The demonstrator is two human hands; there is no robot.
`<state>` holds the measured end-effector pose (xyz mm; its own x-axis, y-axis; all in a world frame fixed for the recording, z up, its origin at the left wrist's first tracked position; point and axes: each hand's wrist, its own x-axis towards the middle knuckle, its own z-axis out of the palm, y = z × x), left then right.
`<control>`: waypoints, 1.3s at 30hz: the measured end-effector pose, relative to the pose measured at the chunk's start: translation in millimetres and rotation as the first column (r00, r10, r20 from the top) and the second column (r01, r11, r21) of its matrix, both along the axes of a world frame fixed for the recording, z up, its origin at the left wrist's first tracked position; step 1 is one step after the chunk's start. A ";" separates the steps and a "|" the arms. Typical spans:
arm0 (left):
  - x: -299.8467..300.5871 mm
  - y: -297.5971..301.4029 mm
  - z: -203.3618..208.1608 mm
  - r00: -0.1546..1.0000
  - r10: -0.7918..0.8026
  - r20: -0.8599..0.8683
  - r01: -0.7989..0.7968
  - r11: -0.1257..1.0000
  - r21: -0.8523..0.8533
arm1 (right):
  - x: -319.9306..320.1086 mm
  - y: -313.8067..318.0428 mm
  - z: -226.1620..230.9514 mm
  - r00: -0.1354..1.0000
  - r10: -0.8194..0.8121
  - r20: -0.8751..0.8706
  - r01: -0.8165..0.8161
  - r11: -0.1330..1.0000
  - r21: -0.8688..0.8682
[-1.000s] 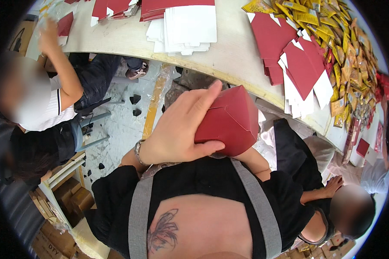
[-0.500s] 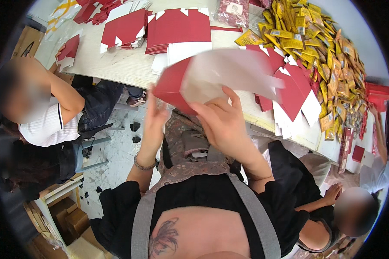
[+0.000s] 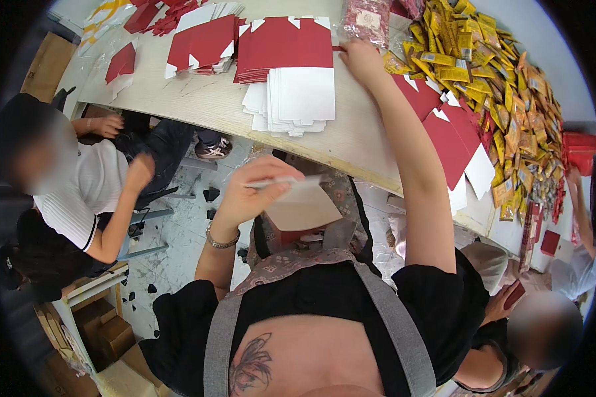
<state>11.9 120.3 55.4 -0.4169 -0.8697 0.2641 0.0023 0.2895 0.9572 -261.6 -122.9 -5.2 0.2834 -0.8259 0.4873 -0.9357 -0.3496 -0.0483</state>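
My left hand (image 3: 255,192) holds a folded red carton (image 3: 304,210) by its rim over my lap; the open top shows its pale inside. My right arm stretches far across the wooden table (image 3: 198,106). My right hand (image 3: 361,59) lies at the edge of the heap of yellow sachets (image 3: 483,73), beside a stack of flat red box blanks (image 3: 281,46) and a clear bag of red pieces (image 3: 367,20). Its fingers are curled downward and hidden, so a grasp does not show.
White-side-up blanks (image 3: 298,99) are stacked at the table's near edge, more red blanks (image 3: 453,142) to the right. A person in a white striped shirt (image 3: 86,198) sits on my left, another person (image 3: 543,331) at lower right. Cardboard boxes (image 3: 102,331) stand on the floor.
Both hands were on the carton in front of me. Now the left hand alone holds it, lower over my lap, and the right hand has reached out to the sachet heap.
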 end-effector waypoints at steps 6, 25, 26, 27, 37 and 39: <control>-4.3 -4.1 0.4 0.531 -0.830 -0.168 0.830 0.550 -0.094 | 13.0 7.5 21.9 0.984 -0.142 0.112 0.143 0.990 -0.002; -52.8 47.9 -34.4 0.951 -0.045 -0.306 0.272 0.593 0.758 | 43.3 338.4 27.2 0.407 -0.238 0.882 -0.605 0.653 0.455; -55.6 49.8 -30.1 0.961 -0.099 -0.257 0.261 0.628 0.733 | 49.0 336.8 26.9 0.362 -0.304 0.881 -0.578 0.668 0.468; -57.4 50.1 -27.9 0.966 -0.154 -0.205 0.255 0.662 0.705 | 53.6 335.8 26.0 0.317 -0.309 0.897 -0.574 0.690 0.441; -62.1 50.8 -33.4 0.952 -0.098 -0.289 0.273 0.697 0.663 | 53.4 324.2 22.7 0.372 -0.150 0.916 -0.433 0.845 0.314; -62.7 51.4 -39.8 0.947 -0.118 -0.300 0.296 0.688 0.662 | 56.4 323.7 16.2 0.220 -0.244 0.945 -0.461 0.827 0.321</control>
<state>-50.8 171.7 15.6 -0.6180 -0.7384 -0.2698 0.2101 -0.4859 0.8484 -205.2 200.8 11.0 0.0246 -0.9990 0.0365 -0.0029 -0.0366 -0.9993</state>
